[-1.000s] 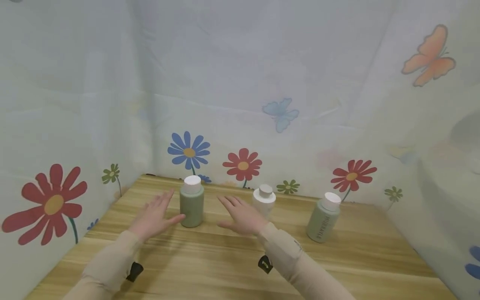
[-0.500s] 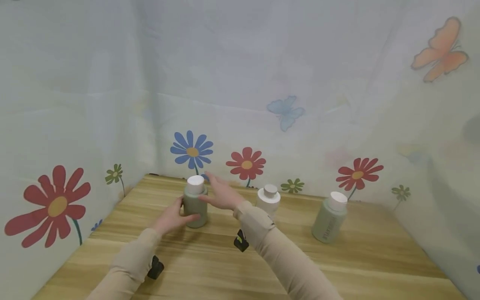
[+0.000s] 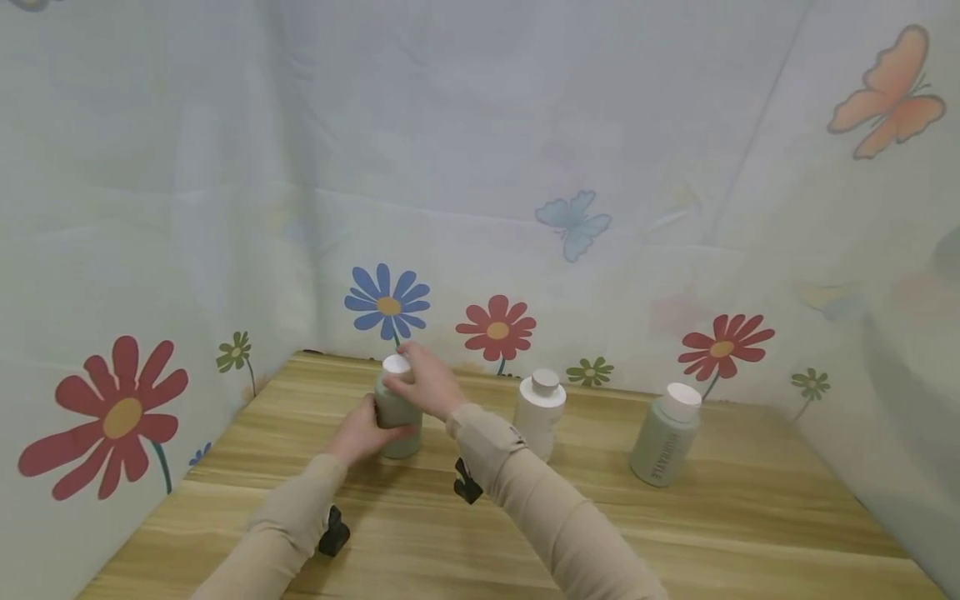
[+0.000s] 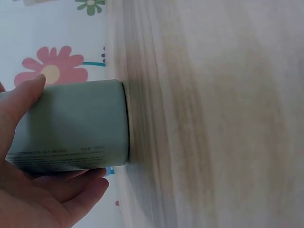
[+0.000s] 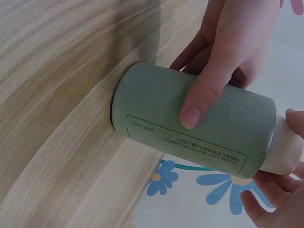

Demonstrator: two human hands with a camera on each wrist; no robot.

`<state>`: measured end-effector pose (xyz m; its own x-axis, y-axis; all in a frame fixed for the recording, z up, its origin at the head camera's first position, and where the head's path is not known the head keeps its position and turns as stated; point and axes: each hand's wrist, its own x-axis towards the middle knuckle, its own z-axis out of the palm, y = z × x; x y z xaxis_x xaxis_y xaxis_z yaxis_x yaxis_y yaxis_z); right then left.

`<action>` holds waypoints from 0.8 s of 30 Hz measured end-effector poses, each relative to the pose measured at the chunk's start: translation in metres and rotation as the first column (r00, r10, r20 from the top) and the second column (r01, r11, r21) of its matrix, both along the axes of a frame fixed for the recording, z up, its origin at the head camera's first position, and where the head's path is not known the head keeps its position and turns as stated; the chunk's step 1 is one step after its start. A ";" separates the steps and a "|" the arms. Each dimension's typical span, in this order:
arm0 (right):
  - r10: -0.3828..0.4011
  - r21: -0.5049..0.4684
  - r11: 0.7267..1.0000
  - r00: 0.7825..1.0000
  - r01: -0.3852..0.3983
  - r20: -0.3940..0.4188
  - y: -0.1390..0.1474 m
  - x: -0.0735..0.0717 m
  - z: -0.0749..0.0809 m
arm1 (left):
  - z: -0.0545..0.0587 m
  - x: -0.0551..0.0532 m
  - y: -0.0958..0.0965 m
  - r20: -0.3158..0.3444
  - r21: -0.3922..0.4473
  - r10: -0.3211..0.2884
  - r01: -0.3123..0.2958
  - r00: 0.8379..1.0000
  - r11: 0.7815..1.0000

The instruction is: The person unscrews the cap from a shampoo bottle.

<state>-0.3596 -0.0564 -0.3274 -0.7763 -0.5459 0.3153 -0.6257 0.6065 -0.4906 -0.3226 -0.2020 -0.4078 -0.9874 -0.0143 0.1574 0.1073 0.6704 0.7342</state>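
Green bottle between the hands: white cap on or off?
On: the cap sits atop the green bottle; the right hand grips the cap.

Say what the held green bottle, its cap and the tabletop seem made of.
The green bottle: probably plastic, matte, given its soft shading without sharp glints. Its white cap: likely plastic, smooth, evenly coloured and opaque. The tabletop: wood or wood-look laminate, low sheen, with streaky grain; which is unclear.

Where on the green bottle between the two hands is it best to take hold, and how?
Probably round the middle of the green bottle, from the person's left, as the left hand does: it stands upright with round, straight sides, and the right hand holds the narrower white cap.
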 end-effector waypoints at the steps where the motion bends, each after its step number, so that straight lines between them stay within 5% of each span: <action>1: -0.003 -0.004 1.000 1.000 0.003 -0.001 0.000 0.000 0.000 | 0.000 0.000 0.001 -0.002 -0.002 0.010 -0.010 1.000 1.000; 24: 0.091 -0.235 0.969 0.993 -0.073 0.068 0.025 0.027 0.016 | 0.008 0.027 0.008 -0.068 0.041 0.058 -0.056 0.996 0.998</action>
